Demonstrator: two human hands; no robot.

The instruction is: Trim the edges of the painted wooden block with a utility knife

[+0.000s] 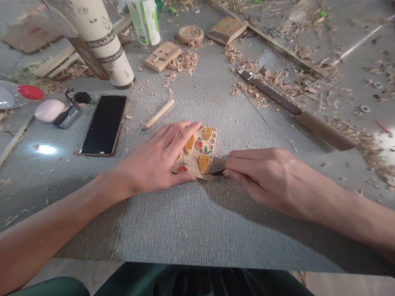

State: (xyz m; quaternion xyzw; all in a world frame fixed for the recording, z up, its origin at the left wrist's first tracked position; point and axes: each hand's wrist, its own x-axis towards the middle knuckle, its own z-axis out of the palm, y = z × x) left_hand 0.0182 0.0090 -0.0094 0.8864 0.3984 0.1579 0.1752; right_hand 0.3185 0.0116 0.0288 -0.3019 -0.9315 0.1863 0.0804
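A small carved wooden block (203,163) lies on the grey table, its face bearing raised fruit shapes painted yellow and red, with some green leaves. My left hand (162,154) holds it down from the left, fingers across the far side and thumb along the near edge. From the right, my right hand (257,170) is closed round a thin dark carving knife (218,173), whose tip meets the block's near right corner. The knife's handle is hidden in my fist. Just beyond my left fingers lies a tool with a pale wooden handle (160,113).
At left are a phone (104,125), keys (69,113) and a tall cream cylinder (106,45). A long wooden-handled blade (296,109) lies at right. Carved blocks (162,56), a white-green container (144,22) and wood shavings (188,61) are at the back.
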